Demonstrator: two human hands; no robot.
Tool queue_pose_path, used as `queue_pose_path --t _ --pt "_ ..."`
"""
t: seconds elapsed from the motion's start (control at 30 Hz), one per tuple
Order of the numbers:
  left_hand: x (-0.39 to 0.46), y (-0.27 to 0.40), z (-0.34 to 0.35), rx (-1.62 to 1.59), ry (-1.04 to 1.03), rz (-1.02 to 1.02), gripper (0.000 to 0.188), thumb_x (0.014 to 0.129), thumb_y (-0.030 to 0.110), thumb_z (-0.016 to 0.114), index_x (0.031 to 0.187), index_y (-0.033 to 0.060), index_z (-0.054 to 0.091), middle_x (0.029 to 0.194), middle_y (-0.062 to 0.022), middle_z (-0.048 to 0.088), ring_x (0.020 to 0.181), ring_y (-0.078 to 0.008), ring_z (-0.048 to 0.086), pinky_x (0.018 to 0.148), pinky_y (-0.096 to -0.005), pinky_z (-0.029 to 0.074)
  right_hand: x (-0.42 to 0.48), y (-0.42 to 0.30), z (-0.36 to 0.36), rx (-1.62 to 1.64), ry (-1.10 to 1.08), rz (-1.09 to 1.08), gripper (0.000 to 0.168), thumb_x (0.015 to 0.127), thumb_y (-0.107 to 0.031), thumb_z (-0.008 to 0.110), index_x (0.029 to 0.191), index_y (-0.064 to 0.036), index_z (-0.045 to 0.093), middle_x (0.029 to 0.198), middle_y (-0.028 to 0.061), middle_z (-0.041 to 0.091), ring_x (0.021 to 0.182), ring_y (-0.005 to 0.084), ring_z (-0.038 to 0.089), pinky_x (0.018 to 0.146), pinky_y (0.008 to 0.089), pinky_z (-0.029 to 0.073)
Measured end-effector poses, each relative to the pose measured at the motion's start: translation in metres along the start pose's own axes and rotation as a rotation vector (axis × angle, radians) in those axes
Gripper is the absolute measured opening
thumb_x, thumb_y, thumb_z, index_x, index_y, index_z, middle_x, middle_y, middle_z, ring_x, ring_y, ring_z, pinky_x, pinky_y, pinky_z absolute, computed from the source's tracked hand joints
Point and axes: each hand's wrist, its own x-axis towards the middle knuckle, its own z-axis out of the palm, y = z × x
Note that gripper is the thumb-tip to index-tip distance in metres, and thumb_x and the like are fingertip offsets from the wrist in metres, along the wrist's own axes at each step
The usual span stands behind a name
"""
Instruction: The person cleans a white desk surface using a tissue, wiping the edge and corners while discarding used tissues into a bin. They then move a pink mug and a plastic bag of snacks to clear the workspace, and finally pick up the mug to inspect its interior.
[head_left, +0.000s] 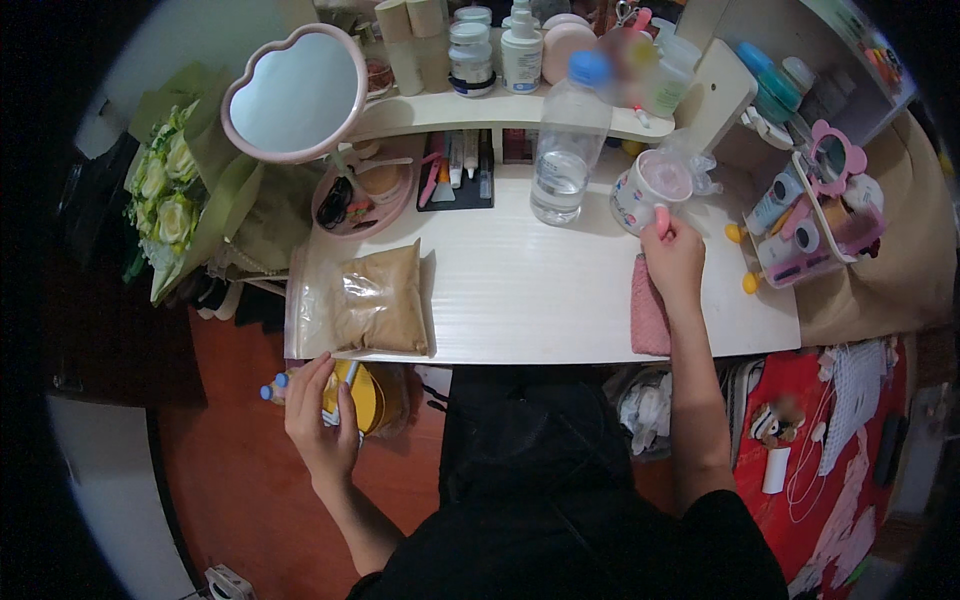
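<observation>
My right hand (676, 259) grips the pink handle of a white patterned mug (636, 196). Under that hand and wrist lies a folded pink cloth (648, 315). My left hand (321, 416) is raised just off the desk's front edge, thumb and fingers apart, with nothing seen in it. Its fingertips are close to the lower corner of a clear zip bag of tan powder (381, 300); whether they touch it I cannot tell. Left of the mug stands a clear plastic bottle (564, 176) with a blue cap, partly filled with clear liquid.
A pink-framed mirror (296, 94) rises from a round pink tray (397, 206) holding small items. Beside it sits a black tray of tubes (457, 193). Several cosmetics line the white shelf (450, 112). A clear organizer (806, 251) stands right; wrapped flowers (172, 187) are left.
</observation>
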Motion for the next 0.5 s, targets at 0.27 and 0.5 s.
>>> queue_pose_path --t 0.27,0.5 --pt "0.009 0.005 0.002 -0.024 0.016 0.040 0.028 0.076 -0.006 0.060 0.104 -0.0020 0.063 0.104 -0.0166 0.065 0.097 -0.0308 0.061 0.085 -0.0369 0.046 0.013 0.031 -0.003 0.195 -0.024 0.037 0.030 0.083 -0.025 0.063 0.081 0.005 0.062 0.062 0.0101 0.057 0.055 0.0155 0.052 0.055 0.0338 0.043" --pt "0.006 0.013 0.002 -0.040 -0.011 0.056 0.027 0.076 -0.005 0.060 0.103 -0.0020 0.063 0.102 -0.0165 0.065 0.096 -0.0309 0.062 0.085 -0.0376 0.045 0.008 0.025 -0.011 0.424 -0.034 0.054 0.027 0.090 -0.022 0.062 0.093 0.004 0.066 0.067 0.0026 0.061 0.051 0.0039 0.051 0.039 0.0217 0.045"
